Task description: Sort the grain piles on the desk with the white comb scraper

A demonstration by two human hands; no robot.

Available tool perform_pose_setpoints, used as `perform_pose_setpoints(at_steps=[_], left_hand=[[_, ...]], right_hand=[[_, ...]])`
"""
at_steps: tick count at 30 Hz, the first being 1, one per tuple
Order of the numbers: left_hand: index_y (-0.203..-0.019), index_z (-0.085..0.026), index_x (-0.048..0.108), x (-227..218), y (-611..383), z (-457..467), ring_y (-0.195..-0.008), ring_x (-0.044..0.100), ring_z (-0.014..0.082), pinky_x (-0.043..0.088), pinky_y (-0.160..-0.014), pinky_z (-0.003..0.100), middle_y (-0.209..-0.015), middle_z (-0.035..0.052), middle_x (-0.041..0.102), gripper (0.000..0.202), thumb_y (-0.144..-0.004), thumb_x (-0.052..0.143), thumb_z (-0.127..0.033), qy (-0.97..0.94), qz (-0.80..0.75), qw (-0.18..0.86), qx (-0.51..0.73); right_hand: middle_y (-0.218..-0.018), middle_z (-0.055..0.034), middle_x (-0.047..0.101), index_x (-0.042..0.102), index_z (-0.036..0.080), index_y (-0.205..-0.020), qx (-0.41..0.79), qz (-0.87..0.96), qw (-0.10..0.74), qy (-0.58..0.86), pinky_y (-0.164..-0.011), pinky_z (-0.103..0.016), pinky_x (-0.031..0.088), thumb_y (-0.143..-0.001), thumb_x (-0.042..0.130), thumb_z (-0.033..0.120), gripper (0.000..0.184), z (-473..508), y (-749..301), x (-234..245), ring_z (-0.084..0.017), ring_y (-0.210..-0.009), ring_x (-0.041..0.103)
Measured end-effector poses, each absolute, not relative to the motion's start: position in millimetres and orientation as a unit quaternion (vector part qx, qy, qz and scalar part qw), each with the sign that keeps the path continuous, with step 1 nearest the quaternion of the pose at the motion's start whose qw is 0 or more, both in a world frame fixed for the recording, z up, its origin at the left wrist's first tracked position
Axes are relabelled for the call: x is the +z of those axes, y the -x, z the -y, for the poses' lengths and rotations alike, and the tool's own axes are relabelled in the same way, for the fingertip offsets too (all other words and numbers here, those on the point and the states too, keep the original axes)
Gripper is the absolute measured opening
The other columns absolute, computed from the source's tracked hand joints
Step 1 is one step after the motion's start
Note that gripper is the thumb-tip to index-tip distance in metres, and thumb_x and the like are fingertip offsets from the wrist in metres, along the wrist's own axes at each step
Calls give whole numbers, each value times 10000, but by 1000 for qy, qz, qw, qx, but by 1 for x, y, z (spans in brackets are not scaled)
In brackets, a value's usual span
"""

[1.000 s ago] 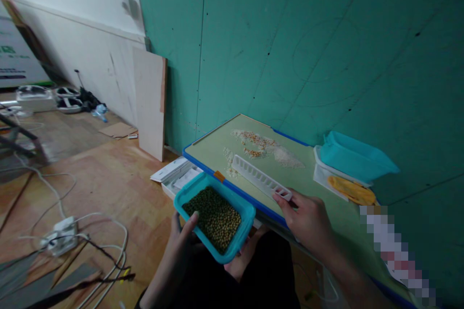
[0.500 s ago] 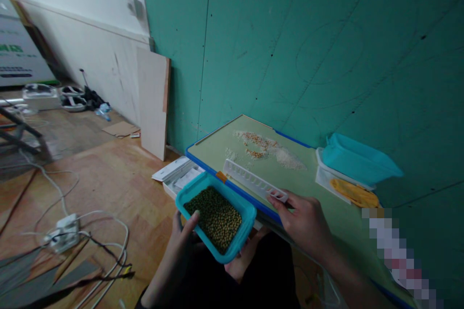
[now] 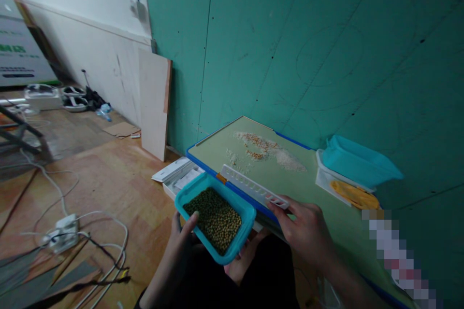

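My left hand (image 3: pixel 183 239) grips the near left side of a turquoise plastic tub (image 3: pixel 248 217), its thumb over the rim. Dark green beans (image 3: pixel 207 203) and pale yellow beans (image 3: pixel 225 228) lie side by side in it. In my right hand (image 3: pixel 308 227) is the right end of a long white plastic strip with a row of square openings (image 3: pixel 250 186). The strip runs along the table's near blue edge, just beyond the tub. White grains (image 3: pixel 288 159) and orange-yellow kernels (image 3: pixel 255 142) are spread over the green tabletop (image 3: pixel 213 147).
Another turquoise tub (image 3: pixel 362 159) stands on a white tray at the table's right, with a yellow-orange item (image 3: pixel 353 194) beside it. A green wall borders the table. An open white box (image 3: pixel 174 174) lies below the table's left corner. Cables and a power strip (image 3: pixel 63 234) cover the floor at left.
The white strip has dropped slightly towards me and turned, so its openings show more face-on. My right hand moved with it. My left hand and the tub have barely shifted.
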State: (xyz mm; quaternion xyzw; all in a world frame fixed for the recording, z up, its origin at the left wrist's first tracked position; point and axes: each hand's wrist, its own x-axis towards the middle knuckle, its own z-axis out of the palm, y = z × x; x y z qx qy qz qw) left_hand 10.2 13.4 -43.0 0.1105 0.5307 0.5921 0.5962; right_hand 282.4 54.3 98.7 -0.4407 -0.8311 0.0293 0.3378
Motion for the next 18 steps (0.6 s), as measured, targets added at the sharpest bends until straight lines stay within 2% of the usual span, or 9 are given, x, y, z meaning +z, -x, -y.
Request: perform_pose_setpoints(at_steps=[8,12,18], left_hand=[[-1564,-329,452,-41,-11,-15,-1063,882,402,748,-843,573,-1243,152,813,730,-950,840,-399,-104,-527,595,598],[-1601,-325,413,-45,-9,-16,-1069,879,415,753,-812,576,-1294,177,798,782,-952,842,-404,-110,-530,598,591],[-1631,-359,400,-48,-7,-15,-1080,881,389,748,-866,571,-1287,149,819,813,-960,855,-415,-102,-514,613,591]], right_hand=[[-928,-69,911,890,227,-1038,40,820,353,448,-705,-231,669,-1079,677,237,216,-60,-286,96,-234,-760,888],[-950,-75,915,891,231,-1046,40,820,344,455,-701,-237,671,-1078,666,241,227,-62,-287,94,-251,-796,897],[-944,-74,914,888,225,-1030,37,822,346,450,-698,-230,669,-1078,669,232,225,-60,-287,95,-240,-784,894]])
